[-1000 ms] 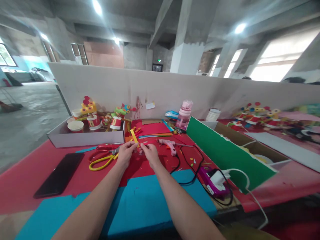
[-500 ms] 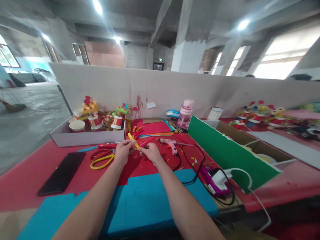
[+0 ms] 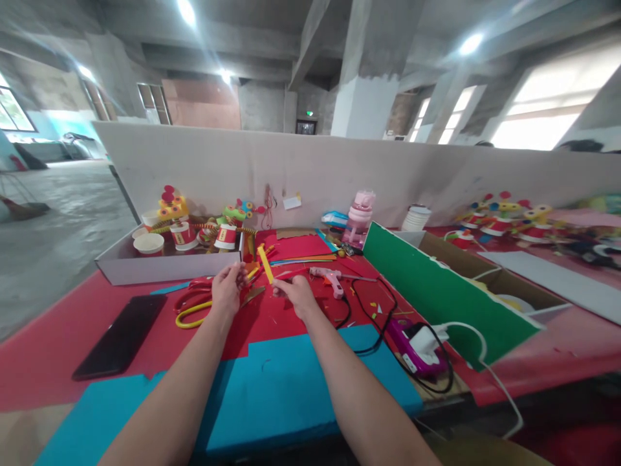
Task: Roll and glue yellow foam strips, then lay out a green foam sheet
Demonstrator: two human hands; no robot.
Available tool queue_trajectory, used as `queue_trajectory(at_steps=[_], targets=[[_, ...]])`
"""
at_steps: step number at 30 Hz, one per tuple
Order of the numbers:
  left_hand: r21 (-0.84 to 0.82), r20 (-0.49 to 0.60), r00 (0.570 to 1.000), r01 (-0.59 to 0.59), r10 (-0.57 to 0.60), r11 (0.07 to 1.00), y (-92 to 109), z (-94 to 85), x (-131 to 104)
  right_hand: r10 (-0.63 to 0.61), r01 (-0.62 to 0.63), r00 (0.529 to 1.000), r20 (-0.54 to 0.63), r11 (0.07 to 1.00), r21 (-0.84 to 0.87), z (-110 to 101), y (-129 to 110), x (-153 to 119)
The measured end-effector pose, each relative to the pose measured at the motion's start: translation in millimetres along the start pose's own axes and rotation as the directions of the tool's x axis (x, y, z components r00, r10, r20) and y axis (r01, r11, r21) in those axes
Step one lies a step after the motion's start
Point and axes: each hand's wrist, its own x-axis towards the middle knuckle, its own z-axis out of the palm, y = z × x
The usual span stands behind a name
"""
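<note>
Pinching the near end of a yellow strip (image 3: 266, 264) between thumb and fingers, the right hand (image 3: 297, 294) holds it leaning far and left over the red tabletop (image 3: 272, 323). Apart from the strip, the left hand (image 3: 227, 287) curls its fingers; whether they pinch anything, I cannot tell. Yellow-handled scissors (image 3: 188, 325) lie beside it, a pink glue gun (image 3: 325, 274) right, and a box (image 3: 169, 272) holding paper cups (image 3: 149, 243) far left.

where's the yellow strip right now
In the head view, the yellow strip is near the middle, its lower end pinched in the right hand, left of the pink glue gun.
</note>
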Motion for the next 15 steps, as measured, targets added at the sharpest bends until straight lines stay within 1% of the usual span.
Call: queue_trajectory(at_steps=[2, 4, 6, 7, 9, 11, 15], targets=[[0.066, 0.107, 0.986, 0.122, -0.129, 0.990, -7, 3.2, -6, -0.014, 0.022, 0.998, -0.059, 0.990, 0.138, 3, 1, 1], [0.107, 0.238, 0.946, 0.201, -0.222, 0.974, -15, 8.2, -13, -0.015, 0.034, 0.996, -0.088, 0.975, 0.220, 5, 1, 0], [0.115, 0.334, 0.911, 0.215, -0.241, 0.970, -20, 12.8, -18, -0.014, 0.037, 0.996, -0.092, 0.968, 0.248, 6, 0, -1], [0.114, 0.357, 0.903, 0.212, -0.239, 0.971, -21, 14.4, -20, -0.015, 0.036, 0.996, -0.087, 0.968, 0.249, 7, 0, -2], [0.110, 0.367, 0.902, 0.202, -0.228, 0.973, -23, 15.9, -22, -0.015, 0.031, 0.998, -0.069, 0.971, 0.238, 8, 0, -4], [0.109, 0.357, 0.910, 0.184, -0.212, 0.977, -23, 15.4, -23, -0.015, 0.025, 0.999, -0.045, 0.976, 0.218, 9, 1, -4], [0.159, 0.336, 0.929, 0.106, -0.155, 0.982, -26, 13.0, -22, -0.046, 0.051, 0.998, -0.033, 0.987, 0.153, 11, 4, -4]])
